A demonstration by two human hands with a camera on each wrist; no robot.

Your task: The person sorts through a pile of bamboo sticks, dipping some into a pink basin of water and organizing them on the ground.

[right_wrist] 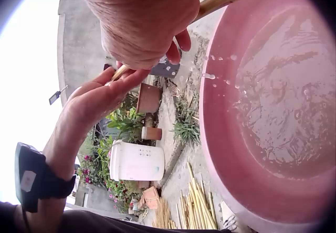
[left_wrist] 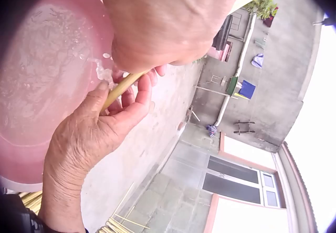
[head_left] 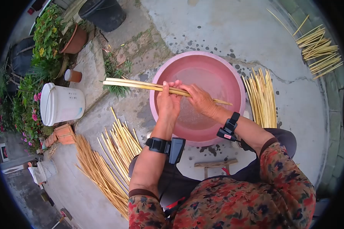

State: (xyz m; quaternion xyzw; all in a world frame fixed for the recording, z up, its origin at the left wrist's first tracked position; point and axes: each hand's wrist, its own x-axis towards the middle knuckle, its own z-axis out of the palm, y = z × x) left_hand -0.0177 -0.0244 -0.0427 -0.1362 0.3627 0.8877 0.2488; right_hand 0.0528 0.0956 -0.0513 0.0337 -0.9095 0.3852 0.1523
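Several long, pale yellow stalks [head_left: 132,84] lie across both hands, above a round pink basin [head_left: 239,93] with cloudy water [head_left: 191,118] in it. My left hand [head_left: 168,101] holds the stalks near their middle, thumb on top. Closer to their thin end, my right hand [head_left: 202,100] has its fingers curled around them. Drops [right_wrist: 209,76] fall toward the water in the right wrist view. A stalk [left_wrist: 123,91] shows between the right thumb and fingers in the left wrist view, where the back of the left hand [left_wrist: 163,23] hides part of it.
Stalks lie in a bundle [head_left: 260,99] right of the basin and in a spread pile [head_left: 120,141] at left. Another heap [head_left: 321,51] sits far right. A white bucket [head_left: 67,105], potted plants [head_left: 74,40] and a black bucket [head_left: 105,15] stand along the left.
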